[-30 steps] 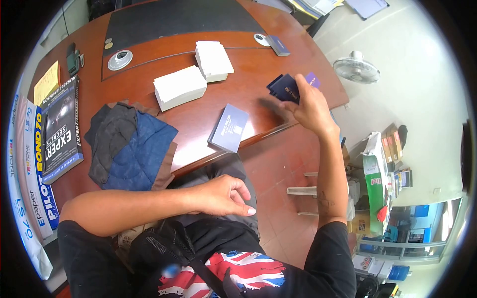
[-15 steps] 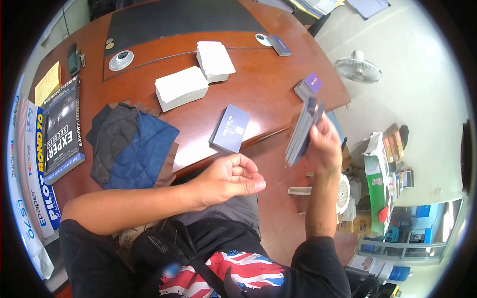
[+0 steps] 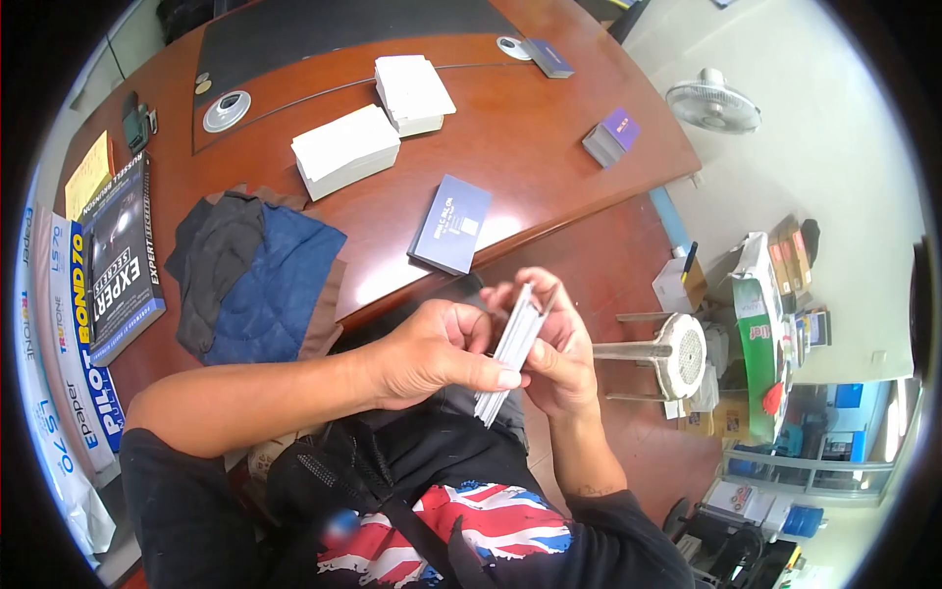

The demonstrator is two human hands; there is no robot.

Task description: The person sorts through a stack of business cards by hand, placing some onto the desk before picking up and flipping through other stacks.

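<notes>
A thin stack of cards [image 3: 512,353] is held on edge between both hands, in front of my body. My right hand [image 3: 559,358] wraps the stack from the right, its fingers behind the far end. My left hand [image 3: 442,353] is closed on the stack's left side, its thumb pressed along the edges. Just beyond, near the desk's edge, lies a dark blue pile of printed cards [image 3: 451,224]. Two stacks of white cards, one at the left [image 3: 346,149] and one behind it [image 3: 414,90], stand farther back. A purple-topped card stack [image 3: 612,137] sits at the desk's right side.
Folded dark and blue cloth [image 3: 260,275] lies at the left of the desk [image 3: 530,187], beside a thick book [image 3: 126,260] and paper packs [image 3: 74,334]. Another small card pile [image 3: 548,58] is at the back. A stool [image 3: 677,353] and a fan [image 3: 714,101] are at the right.
My right hand has come left and down with the card stack, turning it between the hands. My left hand has closed onto the stack. The view has shifted slightly.
</notes>
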